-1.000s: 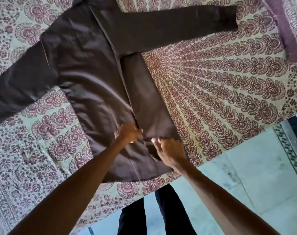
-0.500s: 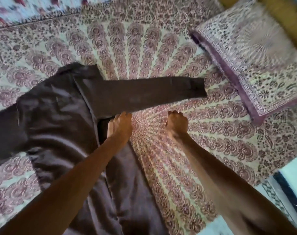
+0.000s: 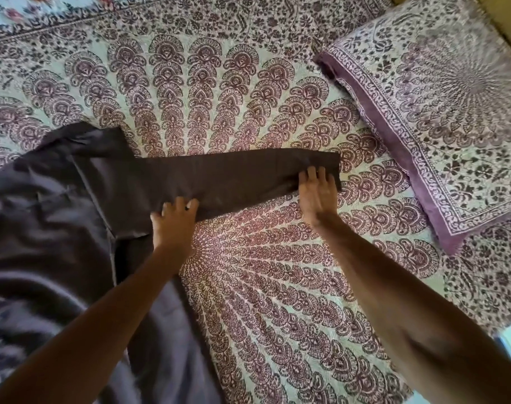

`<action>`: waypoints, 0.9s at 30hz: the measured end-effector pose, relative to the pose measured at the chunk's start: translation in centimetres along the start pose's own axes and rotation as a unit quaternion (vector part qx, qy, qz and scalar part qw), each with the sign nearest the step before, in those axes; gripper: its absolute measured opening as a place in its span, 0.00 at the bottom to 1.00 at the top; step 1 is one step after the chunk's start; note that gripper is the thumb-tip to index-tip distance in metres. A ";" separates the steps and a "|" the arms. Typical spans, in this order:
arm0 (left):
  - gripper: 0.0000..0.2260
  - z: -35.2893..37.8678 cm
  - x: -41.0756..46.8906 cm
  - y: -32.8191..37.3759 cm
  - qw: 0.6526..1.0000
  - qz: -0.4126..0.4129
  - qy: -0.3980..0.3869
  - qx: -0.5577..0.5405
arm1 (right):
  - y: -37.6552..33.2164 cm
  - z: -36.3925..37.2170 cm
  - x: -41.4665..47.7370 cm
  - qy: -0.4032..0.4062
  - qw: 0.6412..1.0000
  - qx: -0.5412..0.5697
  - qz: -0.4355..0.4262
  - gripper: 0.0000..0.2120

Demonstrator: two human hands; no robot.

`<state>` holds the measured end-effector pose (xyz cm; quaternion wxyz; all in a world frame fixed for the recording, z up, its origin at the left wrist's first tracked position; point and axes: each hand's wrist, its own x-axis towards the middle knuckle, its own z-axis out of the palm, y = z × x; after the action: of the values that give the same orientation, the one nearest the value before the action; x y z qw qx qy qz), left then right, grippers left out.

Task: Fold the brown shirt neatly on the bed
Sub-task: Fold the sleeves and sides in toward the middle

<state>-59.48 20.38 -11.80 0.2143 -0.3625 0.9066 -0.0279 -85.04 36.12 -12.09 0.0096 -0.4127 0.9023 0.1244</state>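
Note:
The brown shirt [image 3: 59,228] lies spread on the patterned bed sheet [image 3: 248,97], its body at the left with one side folded inward. Its right sleeve [image 3: 233,176] stretches straight out to the right. My left hand [image 3: 175,223] rests on the sleeve's near edge close to the armpit, fingers spread. My right hand [image 3: 317,193] lies flat near the cuff, fingers on the cloth. Whether either hand pinches the fabric is not clear. The shirt's left side runs out of view.
A pillow [image 3: 440,118] in matching purple print lies at the right, close to the sleeve's cuff. The bed's near edge and pale floor [image 3: 510,342] show at the lower right. A different floral cloth [image 3: 44,7] borders the far edge.
Both hands left the shirt's hem, moved up the bed and now rest on the outstretched sleeve. The right hand went from the bare sheet to the cuff. My view shifted upward.

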 end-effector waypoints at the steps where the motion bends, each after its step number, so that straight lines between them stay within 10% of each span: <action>1: 0.29 0.0 -0.1 -0.9 1.000 -0.009 0.003 0.000 | 0.0 -0.1 -0.4 0.016 1.000 0.011 -0.002 0.10; 12: 0.18 -3.7 -6.0 -13.7 0.954 -0.131 0.082 -0.257 | -8.8 -6.6 -16.6 0.042 0.954 0.264 -0.138 0.16; 20: 0.26 -1.8 -9.6 -19.8 0.921 -0.099 0.062 -0.372 | -21.1 -10.5 -31.5 0.030 0.974 0.155 -0.160 0.17; 27: 0.22 2.9 -13.3 -18.6 0.934 -0.083 -0.022 -0.346 | -27.5 -7.4 -39.3 -0.197 0.965 0.083 -0.149 0.21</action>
<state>-37.67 15.94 -5.72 0.0928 -0.4886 0.8218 0.2781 -37.90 46.30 -6.14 0.2403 -0.5075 0.8179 0.1252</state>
